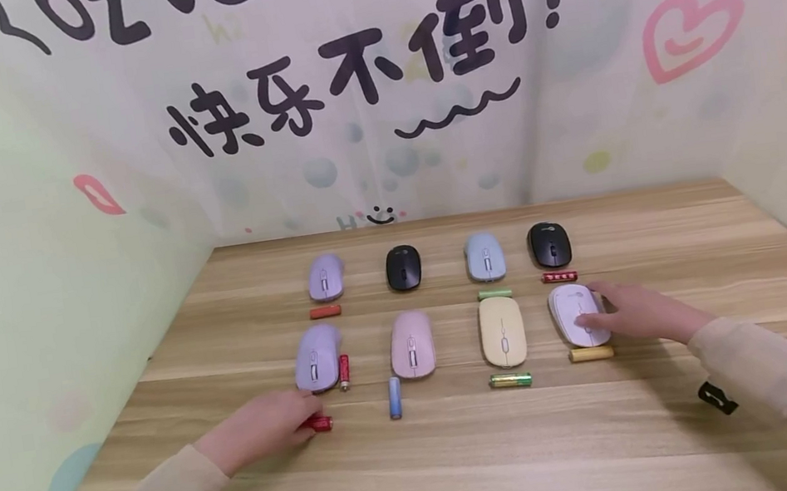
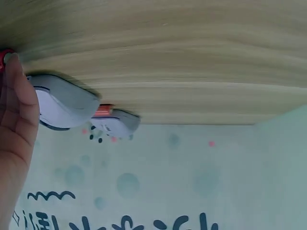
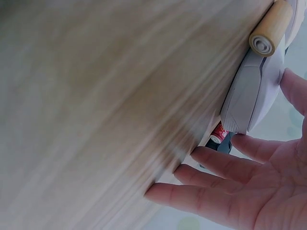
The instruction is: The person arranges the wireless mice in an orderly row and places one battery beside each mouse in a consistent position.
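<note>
At the front left, my left hand (image 1: 268, 427) pinches one end of a red battery (image 1: 322, 424) lying on the table, its fingertips partly hiding it. In the left wrist view, the left hand (image 2: 17, 115) is at the left edge. On the right, my right hand (image 1: 633, 312) lies against a pale lavender mouse (image 1: 577, 316). Its thumb touches the mouse's top and its index finger the far end. The right wrist view shows the fingers (image 3: 206, 199) spread and nearly straight, their tips at the table. A yellow battery (image 1: 592, 353) lies before that mouse.
Two rows of mice stand on the wooden table (image 1: 425, 467), including a purple mouse (image 1: 318, 358), pink mouse (image 1: 412, 345), cream mouse (image 1: 502, 332) and blue mouse (image 1: 485, 256). Several batteries lie among them, including a blue battery (image 1: 395, 398). A printed curtain (image 1: 368, 173) encloses the table.
</note>
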Motion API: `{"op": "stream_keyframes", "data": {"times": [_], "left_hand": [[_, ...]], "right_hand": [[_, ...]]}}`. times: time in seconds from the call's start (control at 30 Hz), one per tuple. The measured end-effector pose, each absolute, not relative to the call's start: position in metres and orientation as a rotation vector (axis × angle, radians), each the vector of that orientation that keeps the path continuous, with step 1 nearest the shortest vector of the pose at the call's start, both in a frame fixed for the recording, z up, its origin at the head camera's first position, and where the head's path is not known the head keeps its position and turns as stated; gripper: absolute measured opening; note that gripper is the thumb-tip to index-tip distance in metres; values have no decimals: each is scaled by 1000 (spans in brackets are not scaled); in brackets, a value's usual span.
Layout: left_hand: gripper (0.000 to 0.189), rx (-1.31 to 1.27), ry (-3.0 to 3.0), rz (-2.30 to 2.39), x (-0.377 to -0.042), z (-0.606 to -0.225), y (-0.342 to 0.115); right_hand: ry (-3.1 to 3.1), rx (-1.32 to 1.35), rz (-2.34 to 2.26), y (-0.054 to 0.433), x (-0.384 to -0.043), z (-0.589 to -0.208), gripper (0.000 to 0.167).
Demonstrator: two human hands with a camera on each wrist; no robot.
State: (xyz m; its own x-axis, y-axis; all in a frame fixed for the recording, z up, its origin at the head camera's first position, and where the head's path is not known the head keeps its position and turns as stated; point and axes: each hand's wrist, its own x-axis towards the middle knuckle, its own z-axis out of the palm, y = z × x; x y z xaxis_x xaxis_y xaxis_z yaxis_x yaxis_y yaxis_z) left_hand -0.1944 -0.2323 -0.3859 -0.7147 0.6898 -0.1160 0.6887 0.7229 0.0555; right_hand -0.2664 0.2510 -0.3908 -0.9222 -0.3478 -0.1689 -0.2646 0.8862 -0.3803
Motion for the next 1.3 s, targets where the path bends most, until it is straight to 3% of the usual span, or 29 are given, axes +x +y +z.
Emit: {"op": "stream_keyframes", "data": {"times": [1.3], "left_hand": [[14, 1171, 3051, -169, -196, -391, -235]], "right_hand": [[2824, -464, -508, 253, -267, -393, 85]]}}
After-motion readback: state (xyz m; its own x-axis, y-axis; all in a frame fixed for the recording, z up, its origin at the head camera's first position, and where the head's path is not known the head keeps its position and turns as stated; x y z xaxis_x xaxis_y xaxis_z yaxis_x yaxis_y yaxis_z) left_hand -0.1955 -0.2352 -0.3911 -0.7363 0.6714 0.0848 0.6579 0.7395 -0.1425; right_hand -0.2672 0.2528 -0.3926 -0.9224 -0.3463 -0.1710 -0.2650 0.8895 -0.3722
